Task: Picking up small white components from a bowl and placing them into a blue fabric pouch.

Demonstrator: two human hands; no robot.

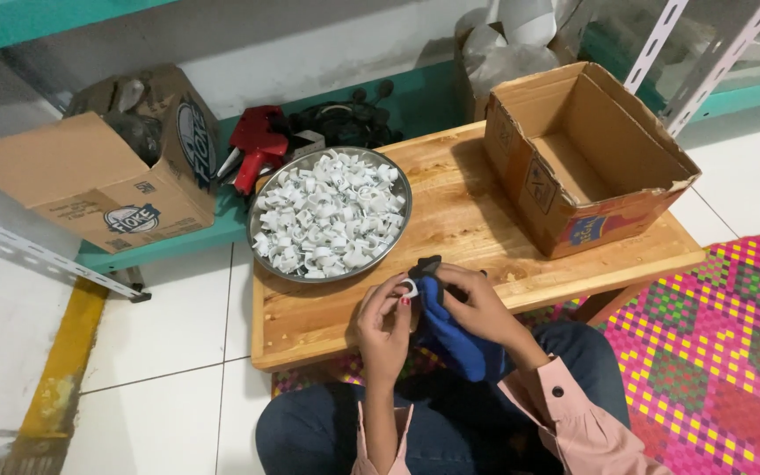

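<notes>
Both hands meet just over the near edge of the low wooden table (485,220). Her left hand (386,321) pinches a small white plastic clip (409,287) between thumb and fingertips, closed snug on it. Her right hand (477,303) is curled shut around a blue cloth (455,339) with a dark tip, which hangs down toward her lap. The clip and the cloth touch each other right between the two hands.

I think the clip is very light and hard, and a bit smooth, so it could slip out and bounce away. Holding it by its round sides with the fingertips looks best. The cloth looks soft and floppy, so it can be grabbed anywhere.

Just behind the hands sits a round metal tray (266,255) piled high with many more white clips. To the right stands an open cardboard box (573,220), and I can see nothing inside it. To the left, off the table, is another cardboard box (90,176) and a red tool (257,141). A bright pink mat (732,352) covers the floor at the right. Nothing blocks the way from the hands to the tray.
</notes>
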